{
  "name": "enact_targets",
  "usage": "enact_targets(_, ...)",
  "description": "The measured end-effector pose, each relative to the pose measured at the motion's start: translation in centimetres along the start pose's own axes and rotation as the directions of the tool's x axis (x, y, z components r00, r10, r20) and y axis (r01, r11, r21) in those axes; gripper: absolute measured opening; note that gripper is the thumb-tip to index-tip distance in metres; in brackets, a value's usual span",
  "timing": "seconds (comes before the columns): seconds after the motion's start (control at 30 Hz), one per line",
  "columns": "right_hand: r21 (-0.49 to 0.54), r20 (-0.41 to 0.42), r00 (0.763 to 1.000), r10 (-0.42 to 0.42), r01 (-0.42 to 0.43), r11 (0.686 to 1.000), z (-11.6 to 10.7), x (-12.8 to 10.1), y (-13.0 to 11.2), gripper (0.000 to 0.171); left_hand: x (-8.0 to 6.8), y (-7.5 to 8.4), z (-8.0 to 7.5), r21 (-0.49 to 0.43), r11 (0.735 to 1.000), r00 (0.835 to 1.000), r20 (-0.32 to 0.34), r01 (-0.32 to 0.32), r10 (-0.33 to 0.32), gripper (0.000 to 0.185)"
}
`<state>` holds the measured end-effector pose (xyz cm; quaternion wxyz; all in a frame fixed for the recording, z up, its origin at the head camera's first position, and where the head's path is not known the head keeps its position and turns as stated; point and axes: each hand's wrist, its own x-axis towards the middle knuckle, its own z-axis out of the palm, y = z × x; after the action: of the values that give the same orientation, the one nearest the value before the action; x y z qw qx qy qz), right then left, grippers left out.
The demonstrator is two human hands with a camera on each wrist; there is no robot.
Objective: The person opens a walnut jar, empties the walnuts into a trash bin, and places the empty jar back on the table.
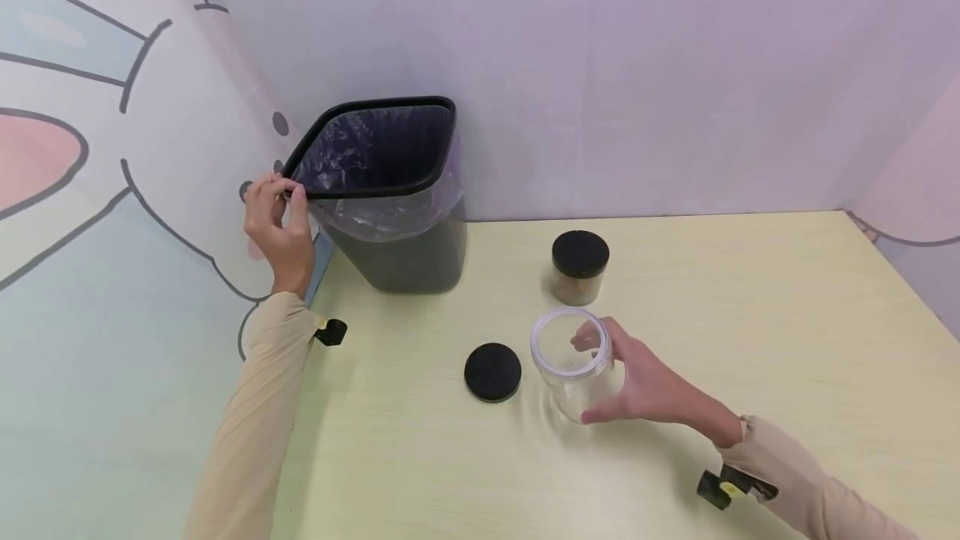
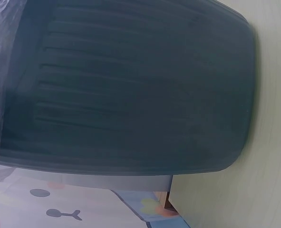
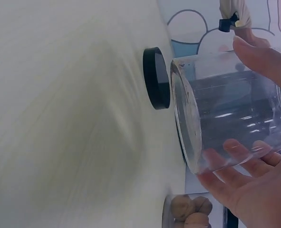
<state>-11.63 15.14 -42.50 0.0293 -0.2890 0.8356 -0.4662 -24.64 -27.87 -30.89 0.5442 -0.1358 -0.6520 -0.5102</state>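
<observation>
My left hand pinches the black rim of a dark grey trash bin at its near left corner. A thin clear bag lines the bin and folds over its outside. My right hand grips a clear, lidless jar around its side, thumb and fingers on opposite walls. No contents show in the jar, and its base is close over the table. Left of it lies a round black lid. Just behind stands a smaller jar with a black lid; round brown nuts fill it.
The pale wood-grain table ends at a lilac curtain along the back. A cartoon-printed curtain hangs at the left, close to the bin and my left arm.
</observation>
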Motion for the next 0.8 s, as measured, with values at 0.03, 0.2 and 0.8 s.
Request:
enact_targets(0.03, -0.011, -0.004, 1.0, -0.007, 0.007, 1.0, 0.1, -0.1, 0.1, 0.087, 0.0, 0.0, 0.0, -0.002, 1.0, 1.0, -0.003, -0.001, 0.001, 0.019)
enact_targets(0.2, -0.046, -0.036, 0.998, -0.043, 0.041, 0.998, 0.6, -0.4, 0.8, 0.088, 0.1, -0.2, 0.1, -0.01, 1.0, 1.0, -0.011, -0.014, 0.014, 0.02)
enact_targets(0.8, 0.012, -0.072, 0.995, -0.069, 0.07, 0.997, 1.9, -1.4, 0.0, 0.089, 0.0, 0.2, 0.1, 0.013, 1.0, 1.0, 0.002, 0.027, -0.027, 0.019)
